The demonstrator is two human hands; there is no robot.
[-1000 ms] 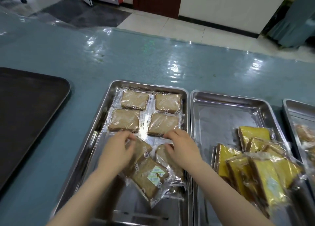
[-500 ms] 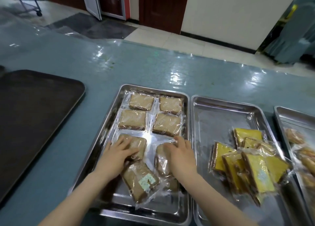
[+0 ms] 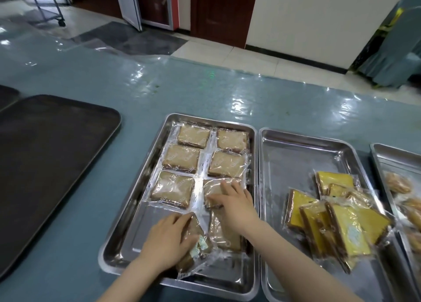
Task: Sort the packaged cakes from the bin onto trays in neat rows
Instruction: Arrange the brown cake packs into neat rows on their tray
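On the steel tray [image 3: 145, 212], five brown packaged cakes [image 3: 172, 188] lie in two neat columns, and the sixth [image 3: 211, 192] sits under the right hand [image 3: 234, 204], whose fingers press flat on it. The left hand [image 3: 167, 240] grips a tilted cake [image 3: 196, 244] nearer the front; its fingers seem curled over the wrapper, though blur hides the thumb. One more brown cake [image 3: 224, 235] waits beside it. The yellow cakes [image 3: 337, 219] in the next tray [image 3: 287, 155] remain heaped, unsorted.

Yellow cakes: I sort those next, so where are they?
In the head view, the yellow cakes lie piled in the middle steel tray, right of the brown-cake tray.
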